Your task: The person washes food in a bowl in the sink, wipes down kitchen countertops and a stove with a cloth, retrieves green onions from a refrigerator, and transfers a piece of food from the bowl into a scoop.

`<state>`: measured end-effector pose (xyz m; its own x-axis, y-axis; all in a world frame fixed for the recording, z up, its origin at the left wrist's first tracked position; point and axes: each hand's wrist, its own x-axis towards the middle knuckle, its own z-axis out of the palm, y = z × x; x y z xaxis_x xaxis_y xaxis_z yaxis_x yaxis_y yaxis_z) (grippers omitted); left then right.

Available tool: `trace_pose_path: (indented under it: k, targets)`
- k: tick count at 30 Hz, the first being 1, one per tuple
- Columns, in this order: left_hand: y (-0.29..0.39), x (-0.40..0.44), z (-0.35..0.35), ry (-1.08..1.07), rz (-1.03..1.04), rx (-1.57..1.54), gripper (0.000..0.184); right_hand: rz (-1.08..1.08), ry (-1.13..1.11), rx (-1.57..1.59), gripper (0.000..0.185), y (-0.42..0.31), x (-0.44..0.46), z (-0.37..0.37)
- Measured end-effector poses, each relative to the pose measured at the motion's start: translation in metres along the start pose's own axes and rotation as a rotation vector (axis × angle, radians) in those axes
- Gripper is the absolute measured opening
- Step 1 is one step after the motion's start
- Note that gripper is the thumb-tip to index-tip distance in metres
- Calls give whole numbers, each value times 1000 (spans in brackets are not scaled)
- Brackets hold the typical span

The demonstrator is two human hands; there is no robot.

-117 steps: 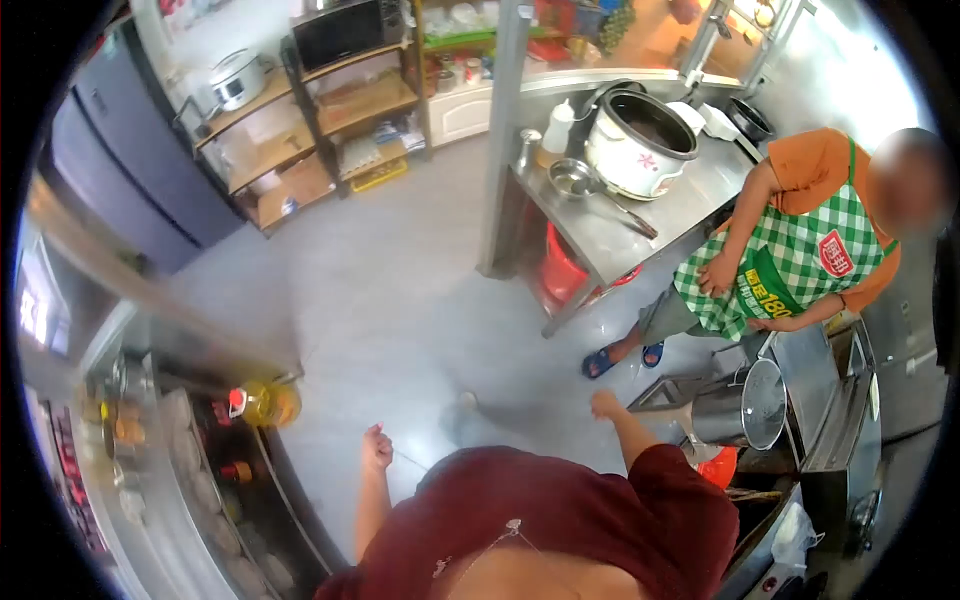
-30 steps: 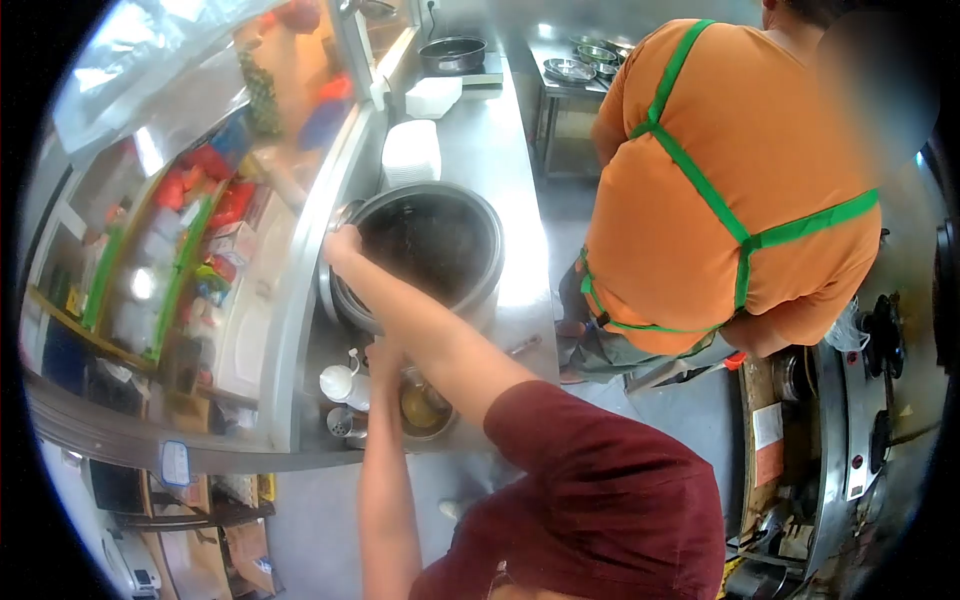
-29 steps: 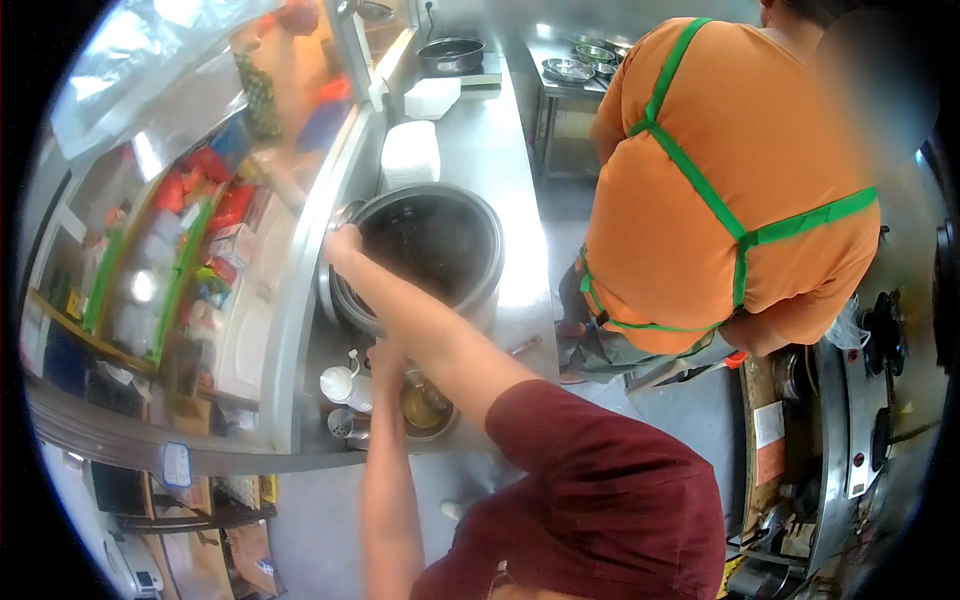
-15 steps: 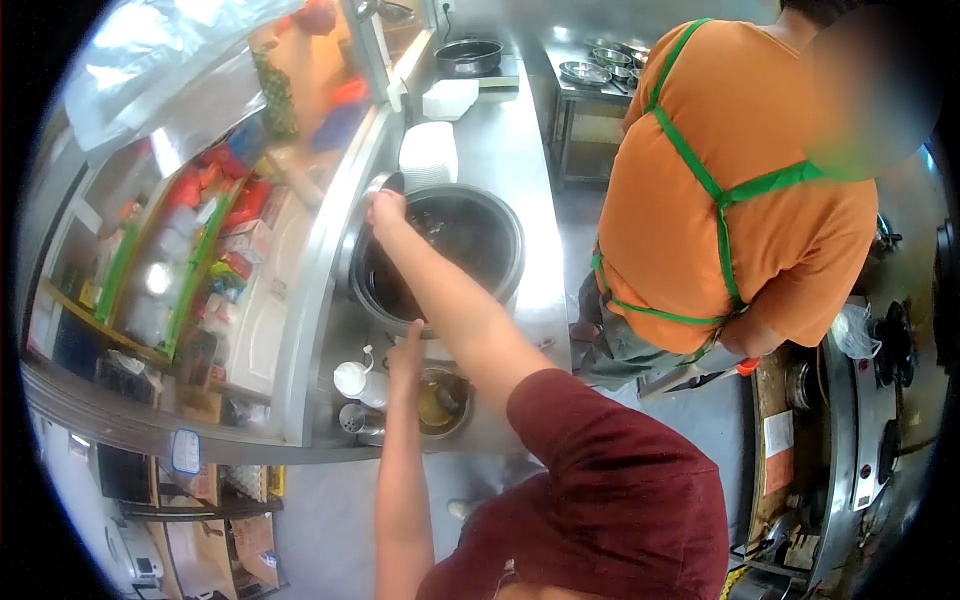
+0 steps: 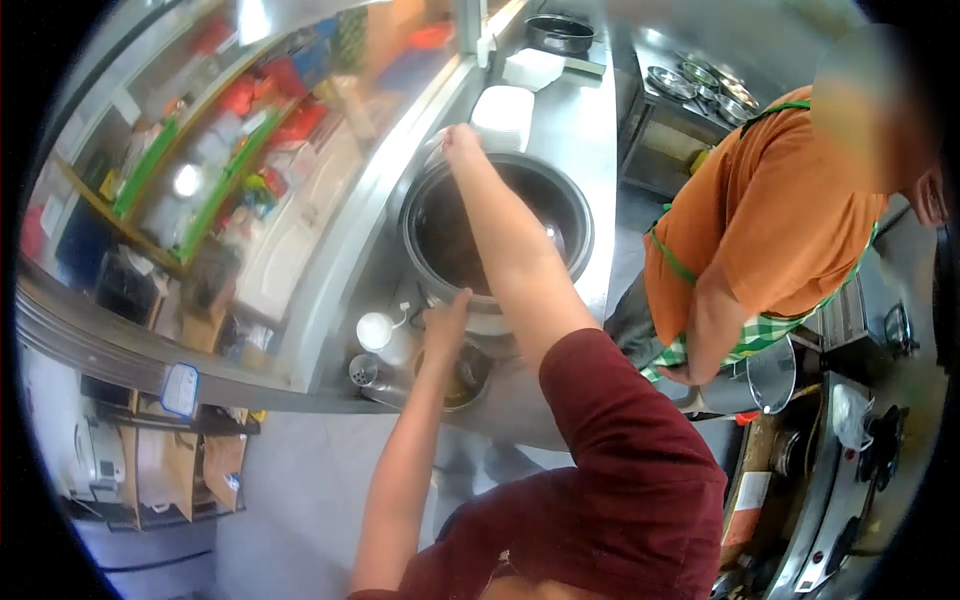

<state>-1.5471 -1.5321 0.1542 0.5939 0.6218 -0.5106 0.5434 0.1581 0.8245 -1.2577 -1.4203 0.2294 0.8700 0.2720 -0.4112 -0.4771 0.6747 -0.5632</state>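
A large round metal pot with dark contents stands on the steel counter. My left hand is at its near rim, fingers curled and the thumb laid over the edge. Across the pot reaches my right arm; my right hand is closed at the far rim, beside a pale, thin edge I cannot make out. Below the pot, partly behind my left forearm, sits a metal container of yellowish liquid. To its left are a white squeeze bottle and a metal shaker.
Stacked white foam containers stand behind the pot, with a black pan farther back. A glass partition runs along the left. A co-worker in an orange shirt stands close on the right, near the stove.
My view has swung, so the pot appears farther right and higher. The co-worker has turned from back-on to side-on. Both my hands remain at the pot's rim.
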Motion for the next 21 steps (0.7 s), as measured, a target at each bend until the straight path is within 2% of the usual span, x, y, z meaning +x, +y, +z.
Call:
trace_pose_path:
  k: [4, 8, 12, 17, 19, 21]
  targets:
    - [-12, -7, 12, 78, 98, -9, 88, 7, 32, -57, 10, 2, -13, 3]
    - [-1, -25, 11, 23, -58, 44, 90, -29, 44, -26, 8, -6, -18, -1]
    - [0, -29, 12, 1, -112, 30, 90, -61, 97, 20, 7, -27, -36, 1]
    - [-4, -28, 11, 6, -82, -4, 80, -60, 52, 37, 7, -56, -52, -5]
    - [9, -40, 9, -40, -67, -62, 72, -125, -42, 57, 6, -75, -59, -7]
    - [4, -39, 12, 11, -27, -39, 65, -225, -111, 92, 3, -97, -80, -11]
